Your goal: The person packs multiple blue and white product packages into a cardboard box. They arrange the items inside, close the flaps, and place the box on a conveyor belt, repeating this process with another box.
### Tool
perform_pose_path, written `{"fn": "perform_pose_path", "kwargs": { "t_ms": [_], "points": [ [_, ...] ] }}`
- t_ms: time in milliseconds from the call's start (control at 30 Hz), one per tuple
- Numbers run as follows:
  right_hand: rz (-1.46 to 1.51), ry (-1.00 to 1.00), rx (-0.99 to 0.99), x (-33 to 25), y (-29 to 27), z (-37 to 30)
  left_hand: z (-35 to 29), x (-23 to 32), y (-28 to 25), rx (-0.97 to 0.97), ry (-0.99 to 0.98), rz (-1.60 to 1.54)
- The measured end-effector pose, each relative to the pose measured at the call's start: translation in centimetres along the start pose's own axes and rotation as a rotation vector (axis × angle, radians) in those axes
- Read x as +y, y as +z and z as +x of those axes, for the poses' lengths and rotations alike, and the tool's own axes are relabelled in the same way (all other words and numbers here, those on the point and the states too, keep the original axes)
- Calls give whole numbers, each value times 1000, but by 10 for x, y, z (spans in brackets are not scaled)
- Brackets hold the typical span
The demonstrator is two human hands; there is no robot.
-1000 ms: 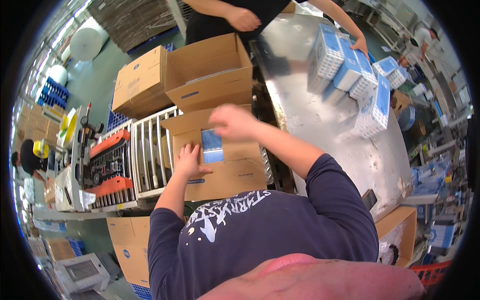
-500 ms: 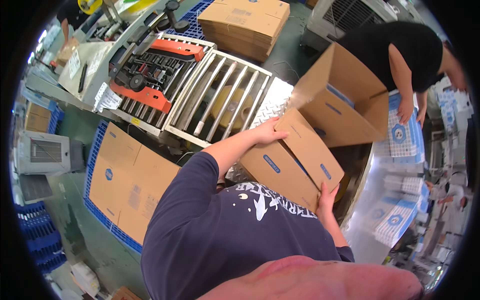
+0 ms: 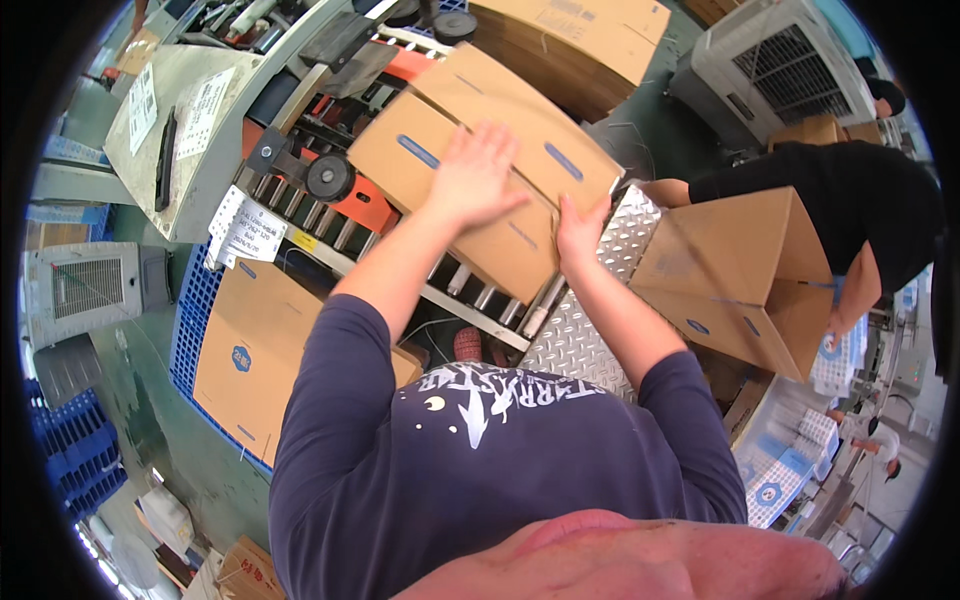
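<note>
Two hands work on one closed carton [image 3: 535, 125], which lies on the roller conveyor [image 3: 485, 298], its two top flaps folded down: the left hand [image 3: 478, 172] is open, palm flat across the flaps, and the right hand [image 3: 582, 238] presses the right end, though whether its fingers grip cannot be told. One open carton [image 3: 735, 265] stands to the right, beside one co-worker [image 3: 825, 195]. Two papers [image 3: 205, 112] and one black cutter [image 3: 166, 160] lie on the desk [image 3: 190, 185] at left. Half a second ago the closed carton was nearer the body, right of the rollers; the left hand, then at its far-left edge, has moved onto the top.
</note>
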State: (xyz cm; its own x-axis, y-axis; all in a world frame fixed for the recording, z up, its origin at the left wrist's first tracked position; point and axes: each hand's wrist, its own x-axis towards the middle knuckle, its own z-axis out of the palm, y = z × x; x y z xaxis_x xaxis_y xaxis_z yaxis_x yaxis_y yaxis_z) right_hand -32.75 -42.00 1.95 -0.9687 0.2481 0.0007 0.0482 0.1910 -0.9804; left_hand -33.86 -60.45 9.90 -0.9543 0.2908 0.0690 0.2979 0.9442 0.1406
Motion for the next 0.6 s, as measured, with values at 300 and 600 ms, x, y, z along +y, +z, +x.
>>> {"fn": "perform_pose_path", "kwargs": {
  "t_ms": [300, 600],
  "points": [
    [121, -47, -117, -19, 108, 69, 23, -112, 6, 101, -142, 37],
    [247, 273, -423, -52, 174, 29, -99, -92, 26, 304, -248, -54]
  ]
}}
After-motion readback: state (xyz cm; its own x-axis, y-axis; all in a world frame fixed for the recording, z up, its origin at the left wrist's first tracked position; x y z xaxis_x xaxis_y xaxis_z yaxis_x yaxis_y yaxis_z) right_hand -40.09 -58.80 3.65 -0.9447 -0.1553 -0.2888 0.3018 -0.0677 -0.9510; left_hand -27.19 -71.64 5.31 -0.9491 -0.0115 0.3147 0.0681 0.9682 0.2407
